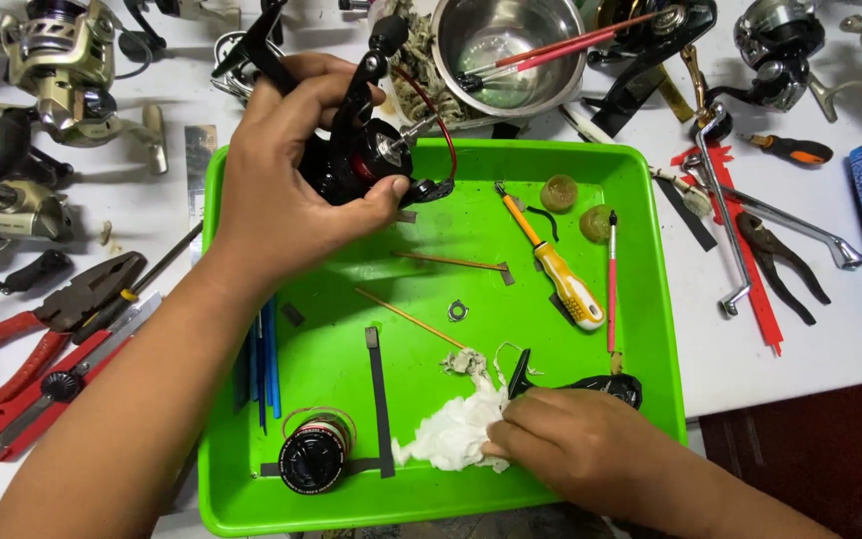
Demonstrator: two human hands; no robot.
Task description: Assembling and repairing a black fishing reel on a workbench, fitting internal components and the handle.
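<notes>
Left hand point(286, 190) grip is closed around the black fishing reel body point(366, 155), held above the green tray's point(650, 299) upper left. Right hand point(576, 439) pinches the white tissue point(451, 431) at lower centre. Risk: the small washer point(458, 310) lies loose and could be swept away with the tissue.

Black part point(591, 384) half under right hand point(581, 444); forearms off-frame.

Yellow screwdriver point(563, 279) lies right of left-hand fingers point(376, 195); steel bowl point(508, 50) beyond them. Black spool point(313, 454) left of right-hand fingers point(511, 439). Red pliers point(12, 344) far left.
</notes>
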